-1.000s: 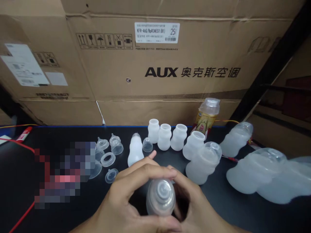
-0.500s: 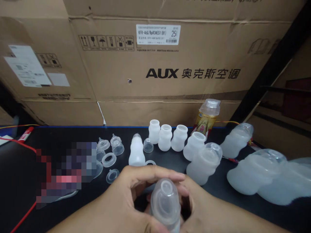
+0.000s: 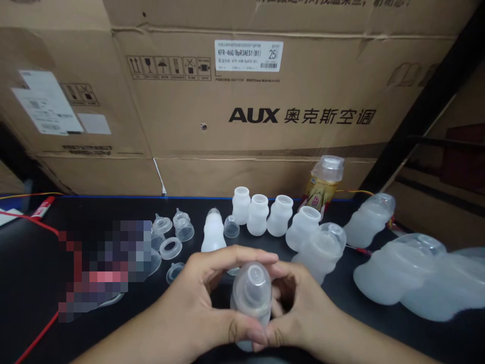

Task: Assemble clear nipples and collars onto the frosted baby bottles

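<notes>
Both hands cap a bottle [image 3: 250,296]
Left hand [image 3: 197,308] and right hand [image 3: 299,311] fingers pinch it; the cap likely needs seating next

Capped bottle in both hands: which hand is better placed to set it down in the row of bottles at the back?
Probably the right hand. The bottle row and the gap beside the lidded bottle lie ahead and right of the capped bottle. The left hand would have to cross over.
</notes>
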`<action>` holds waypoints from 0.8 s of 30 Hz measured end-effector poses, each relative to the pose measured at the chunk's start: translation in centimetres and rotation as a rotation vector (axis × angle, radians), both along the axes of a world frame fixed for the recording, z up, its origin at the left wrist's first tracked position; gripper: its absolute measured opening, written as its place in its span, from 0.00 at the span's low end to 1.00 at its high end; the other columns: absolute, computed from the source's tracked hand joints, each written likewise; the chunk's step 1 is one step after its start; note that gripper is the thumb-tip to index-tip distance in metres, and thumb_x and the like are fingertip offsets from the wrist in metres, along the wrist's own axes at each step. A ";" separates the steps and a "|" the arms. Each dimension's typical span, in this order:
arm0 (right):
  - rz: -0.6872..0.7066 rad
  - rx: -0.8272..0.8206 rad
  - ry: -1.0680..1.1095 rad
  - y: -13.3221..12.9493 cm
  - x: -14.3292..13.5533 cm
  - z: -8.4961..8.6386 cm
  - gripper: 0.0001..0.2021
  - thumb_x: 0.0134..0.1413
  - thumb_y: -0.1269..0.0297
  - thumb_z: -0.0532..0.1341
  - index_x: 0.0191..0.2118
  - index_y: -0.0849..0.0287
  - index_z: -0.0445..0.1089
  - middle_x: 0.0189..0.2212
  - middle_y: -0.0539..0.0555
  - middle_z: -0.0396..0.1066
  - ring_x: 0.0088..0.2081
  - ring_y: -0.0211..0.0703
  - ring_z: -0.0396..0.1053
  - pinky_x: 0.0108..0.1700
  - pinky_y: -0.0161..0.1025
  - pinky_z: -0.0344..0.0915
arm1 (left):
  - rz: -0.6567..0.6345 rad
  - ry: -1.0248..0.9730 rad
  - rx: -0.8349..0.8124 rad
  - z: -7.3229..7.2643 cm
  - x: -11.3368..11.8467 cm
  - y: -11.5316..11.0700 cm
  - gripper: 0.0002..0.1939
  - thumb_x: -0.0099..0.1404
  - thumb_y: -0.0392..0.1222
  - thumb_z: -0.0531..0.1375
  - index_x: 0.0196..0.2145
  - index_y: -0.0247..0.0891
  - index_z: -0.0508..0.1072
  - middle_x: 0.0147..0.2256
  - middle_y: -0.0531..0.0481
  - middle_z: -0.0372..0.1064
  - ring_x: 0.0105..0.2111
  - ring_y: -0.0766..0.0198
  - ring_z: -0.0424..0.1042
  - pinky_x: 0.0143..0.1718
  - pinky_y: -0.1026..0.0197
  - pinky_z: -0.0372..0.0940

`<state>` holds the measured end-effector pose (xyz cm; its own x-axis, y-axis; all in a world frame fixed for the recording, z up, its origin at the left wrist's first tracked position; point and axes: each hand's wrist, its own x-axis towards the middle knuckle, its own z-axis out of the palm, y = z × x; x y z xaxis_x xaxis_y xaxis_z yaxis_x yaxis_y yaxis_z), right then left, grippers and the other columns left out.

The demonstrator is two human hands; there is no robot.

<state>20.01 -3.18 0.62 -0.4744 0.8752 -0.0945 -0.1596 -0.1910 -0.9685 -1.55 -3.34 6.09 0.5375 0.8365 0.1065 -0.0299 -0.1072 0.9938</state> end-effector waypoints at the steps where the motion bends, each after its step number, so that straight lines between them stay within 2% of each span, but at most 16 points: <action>1: 0.043 -0.016 0.000 0.0 0.2 0.2 0.34 0.20 0.70 0.89 0.38 0.58 0.76 0.14 0.33 0.60 0.18 0.26 0.50 0.19 0.26 0.47 | -0.044 -0.019 -0.023 0.1 -0.1 0.0 0.32 0.53 0.46 0.82 0.55 0.57 0.83 0.54 0.55 0.83 0.57 0.55 0.80 0.64 0.56 0.70; 3: 0.151 -0.058 -0.008 0.0 0.5 0.5 0.30 0.23 0.68 0.89 0.35 0.59 0.75 0.13 0.36 0.64 0.16 0.26 0.54 0.16 0.24 0.49 | -0.137 -0.067 -0.054 0.3 -0.3 0.1 0.31 0.55 0.45 0.81 0.56 0.57 0.82 0.54 0.55 0.83 0.57 0.55 0.80 0.64 0.56 0.70; 6: 0.198 -0.094 0.005 -0.1 0.5 0.5 0.32 0.25 0.65 0.89 0.40 0.58 0.77 0.13 0.37 0.65 0.15 0.27 0.56 0.15 0.23 0.50 | -0.182 -0.121 -0.055 0.3 -0.4 0.3 0.32 0.56 0.43 0.81 0.58 0.56 0.81 0.54 0.53 0.84 0.56 0.56 0.81 0.63 0.56 0.70; 10: 0.109 0.057 0.014 -0.6 -0.4 0.0 0.38 0.27 0.69 0.87 0.50 0.56 0.77 0.22 0.39 0.67 0.22 0.30 0.58 0.23 0.27 0.55 | -0.031 -0.072 0.062 -0.4 -0.3 0.2 0.35 0.51 0.38 0.83 0.55 0.58 0.82 0.50 0.57 0.85 0.53 0.59 0.82 0.59 0.62 0.72; 13: 0.033 0.181 0.040 -1.0 -1.2 -0.2 0.39 0.28 0.70 0.87 0.50 0.53 0.74 0.30 0.43 0.72 0.26 0.33 0.61 0.26 0.29 0.57 | 0.090 -0.038 0.180 -0.6 0.1 -0.2 0.35 0.48 0.33 0.83 0.51 0.59 0.83 0.47 0.61 0.85 0.51 0.62 0.82 0.55 0.66 0.73; 15: -0.017 0.155 0.042 -0.9 -1.3 -0.3 0.36 0.25 0.71 0.88 0.44 0.55 0.75 0.33 0.44 0.73 0.27 0.32 0.60 0.25 0.28 0.54 | 0.132 -0.005 0.237 -0.3 0.5 -0.4 0.32 0.49 0.37 0.83 0.51 0.54 0.83 0.46 0.56 0.85 0.51 0.56 0.82 0.55 0.61 0.75; 16: -0.028 0.112 0.033 -0.8 -1.3 -0.3 0.35 0.23 0.72 0.88 0.42 0.56 0.75 0.31 0.43 0.72 0.25 0.30 0.58 0.24 0.27 0.52 | 0.152 0.013 0.259 0.0 0.7 -0.4 0.31 0.50 0.41 0.83 0.52 0.51 0.83 0.46 0.52 0.85 0.52 0.53 0.82 0.56 0.57 0.76; 19: 0.009 -0.012 -0.028 -0.4 -0.8 0.1 0.38 0.17 0.76 0.88 0.42 0.58 0.78 0.28 0.41 0.72 0.20 0.25 0.55 0.19 0.26 0.48 | 0.196 0.050 0.298 0.9 1.3 -0.1 0.34 0.52 0.52 0.81 0.56 0.45 0.82 0.47 0.44 0.85 0.55 0.44 0.81 0.60 0.47 0.75; 22: 0.047 -0.059 -0.033 -0.6 -0.5 0.9 0.40 0.22 0.73 0.88 0.49 0.58 0.79 0.24 0.39 0.74 0.16 0.25 0.56 0.15 0.24 0.51 | 0.203 0.053 0.304 1.4 1.3 0.1 0.35 0.53 0.56 0.80 0.57 0.45 0.81 0.48 0.43 0.85 0.57 0.42 0.80 0.60 0.45 0.76; 24: 0.052 -0.031 0.015 -0.8 -0.5 1.4 0.38 0.28 0.69 0.88 0.51 0.57 0.79 0.16 0.35 0.65 0.15 0.26 0.54 0.15 0.22 0.52 | 0.201 0.050 0.300 1.5 0.9 0.1 0.36 0.54 0.56 0.80 0.57 0.45 0.81 0.48 0.43 0.85 0.57 0.41 0.80 0.59 0.45 0.76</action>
<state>19.54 -3.97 1.98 -0.5208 0.8461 -0.1136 -0.1629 -0.2291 -0.9597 -0.63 -3.28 7.57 0.3766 0.8615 0.3406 0.0691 -0.3927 0.9171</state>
